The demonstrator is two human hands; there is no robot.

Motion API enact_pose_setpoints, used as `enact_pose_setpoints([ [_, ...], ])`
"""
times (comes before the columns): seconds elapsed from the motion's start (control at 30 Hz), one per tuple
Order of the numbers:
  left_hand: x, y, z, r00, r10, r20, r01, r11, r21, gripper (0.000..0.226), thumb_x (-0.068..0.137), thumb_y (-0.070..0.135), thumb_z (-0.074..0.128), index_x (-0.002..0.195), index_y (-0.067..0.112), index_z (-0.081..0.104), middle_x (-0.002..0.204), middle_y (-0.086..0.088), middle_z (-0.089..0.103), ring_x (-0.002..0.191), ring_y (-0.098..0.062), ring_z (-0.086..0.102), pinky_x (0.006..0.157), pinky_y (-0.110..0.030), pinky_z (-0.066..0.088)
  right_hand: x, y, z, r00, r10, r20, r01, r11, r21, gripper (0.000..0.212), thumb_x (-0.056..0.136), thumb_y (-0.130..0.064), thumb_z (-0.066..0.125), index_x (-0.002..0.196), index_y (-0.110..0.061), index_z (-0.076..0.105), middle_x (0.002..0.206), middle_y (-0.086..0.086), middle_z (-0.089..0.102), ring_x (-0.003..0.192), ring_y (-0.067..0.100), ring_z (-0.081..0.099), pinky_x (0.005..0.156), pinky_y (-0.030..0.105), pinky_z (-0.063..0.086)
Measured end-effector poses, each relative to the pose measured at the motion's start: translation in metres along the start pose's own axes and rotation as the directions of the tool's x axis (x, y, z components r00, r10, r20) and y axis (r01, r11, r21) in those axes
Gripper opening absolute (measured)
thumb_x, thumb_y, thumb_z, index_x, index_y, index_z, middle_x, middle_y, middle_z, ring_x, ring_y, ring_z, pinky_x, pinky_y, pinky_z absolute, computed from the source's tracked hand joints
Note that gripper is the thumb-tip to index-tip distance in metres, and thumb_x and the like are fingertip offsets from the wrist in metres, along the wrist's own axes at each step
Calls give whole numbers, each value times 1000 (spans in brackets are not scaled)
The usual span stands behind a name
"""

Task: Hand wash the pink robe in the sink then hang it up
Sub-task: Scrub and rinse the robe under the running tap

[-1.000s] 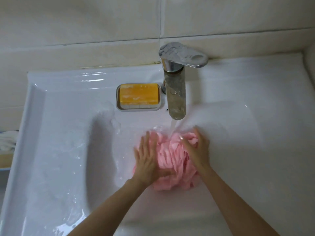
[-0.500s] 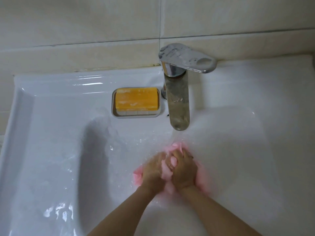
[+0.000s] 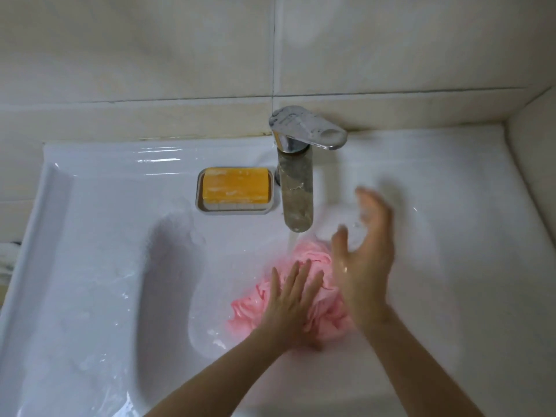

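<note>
1. We are at the washing step. The pink robe [image 3: 310, 255] lies bunched at the bottom of the sink [image 3: 120, 266], under the tap [image 3: 296, 200], and a stream of water falls on its far edge.
2. Our left hand [image 3: 293, 299] lies flat on the robe with straight fingers. It presses the cloth and does not clasp it.
3. Our right hand [image 3: 365, 257] is in the air over the right side of the robe, fingers spread and loose, holding nothing. It looks blurred.
4. The yellow soap [image 3: 235, 185] sits in its dish [image 3: 237, 208] just left of the tap, apart from both hands.
5. We judge that the next move needs both hands on the cloth, to rub and squeeze it under the water. Rinsing, wringing and hanging are not yet done.
</note>
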State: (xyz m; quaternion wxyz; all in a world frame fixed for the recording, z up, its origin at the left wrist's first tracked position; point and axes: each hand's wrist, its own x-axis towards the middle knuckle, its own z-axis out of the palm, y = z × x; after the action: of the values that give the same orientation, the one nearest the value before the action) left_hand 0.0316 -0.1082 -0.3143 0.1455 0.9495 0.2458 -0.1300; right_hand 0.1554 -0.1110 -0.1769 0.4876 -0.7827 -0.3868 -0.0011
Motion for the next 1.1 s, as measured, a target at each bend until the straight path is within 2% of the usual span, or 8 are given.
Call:
enact_pose_setpoints([
  [0.13,18,-11,-8,990,-75,118,71,997,33,130,35,83,68,140,14,34,144,-11,44,133,-28,40,93,-63,41,69,-65,-22,869,-472,150,467,881,70,71,65,15,49,135,6,42,146,15,36,139,29,32,115,51,23],
  [0.27,27,-13,-15,981,-144,132,157,984,-90,108,71,61,66,151,18,7,159,-1,-2,146,-23,5,111,-57,13,76,-47,-8,732,-589,342,634,772,-29,59,71,6,36,126,-2,58,135,10,54,134,27,40,116,52,19],
  [0.47,9,-26,-18,927,-375,4,319,781,-537,67,73,53,40,127,16,53,123,-6,58,111,-26,53,91,-34,42,51,-23,-18,787,-541,296,586,805,-88,59,72,4,46,129,-8,58,134,-9,48,129,15,45,106,15,30],
  [0.67,-4,-36,-54,847,-438,301,299,-75,-951,27,89,35,53,93,12,68,91,-8,70,88,-25,66,76,-33,53,16,1,-28,998,-8,-59,25,953,302,44,80,-4,47,120,-17,60,123,-2,63,105,19,64,92,48,49],
  [0.83,-12,-35,-64,797,-229,559,466,-355,-810,14,92,33,54,92,19,57,89,-1,62,77,-16,60,62,-29,51,-48,69,21,653,461,601,-624,777,81,56,66,-66,61,120,-50,54,136,-10,51,124,9,50,107,40,40],
  [0.97,1,-46,-62,680,-467,565,550,-185,-815,46,78,55,62,99,17,47,117,-11,55,98,-27,60,85,-39,52,-61,90,36,559,524,642,-535,820,-204,57,72,-58,48,122,-33,59,123,2,61,113,22,58,89,27,44],
  [1.03,-5,-48,-57,631,-729,265,590,230,-774,80,74,72,54,127,16,35,128,-11,43,116,-31,49,97,-43,42,-62,101,34,564,623,542,-445,782,-436,62,71,-69,43,116,-29,62,120,8,62,109,30,57,87,33,46],
  [1.1,-17,-41,-48,776,-631,-11,505,632,-588,107,63,90,36,145,26,12,148,-12,22,137,-31,26,108,-48,29,-64,103,34,676,603,424,-390,780,-489,74,71,-80,47,124,-29,55,133,7,50,121,30,47,97,40,43],
])
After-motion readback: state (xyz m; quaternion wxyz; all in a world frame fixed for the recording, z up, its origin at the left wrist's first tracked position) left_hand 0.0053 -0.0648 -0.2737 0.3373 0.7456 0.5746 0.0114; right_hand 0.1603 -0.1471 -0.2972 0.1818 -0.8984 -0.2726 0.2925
